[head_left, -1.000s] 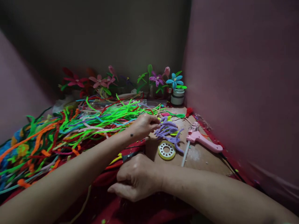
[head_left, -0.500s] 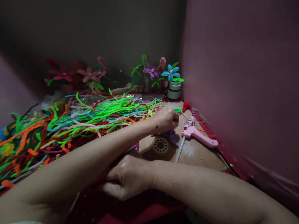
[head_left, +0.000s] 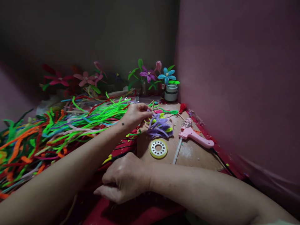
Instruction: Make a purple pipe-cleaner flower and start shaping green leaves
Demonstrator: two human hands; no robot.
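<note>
My left hand (head_left: 136,114) reaches across to the middle of the table and pinches the top of a bunch of purple pipe-cleaner pieces (head_left: 160,126), which lies on a brown board (head_left: 197,153). My right hand (head_left: 123,181) rests low in front on the red cloth (head_left: 140,209), fingers curled under; what they hold is hidden. A yellow-white tape roll (head_left: 158,149) lies just below the purple bunch. A pink glue gun (head_left: 194,135) lies to its right.
A big heap of coloured pipe cleaners (head_left: 58,128), mostly green and orange, covers the left of the table. Pipe-cleaner flowers (head_left: 150,74) and a small white jar (head_left: 171,92) stand at the back. A pink wall (head_left: 234,78) closes the right side.
My left hand went right over the purple bunch, then drew back left, and now pinches its top. The right hand has hardly moved.
</note>
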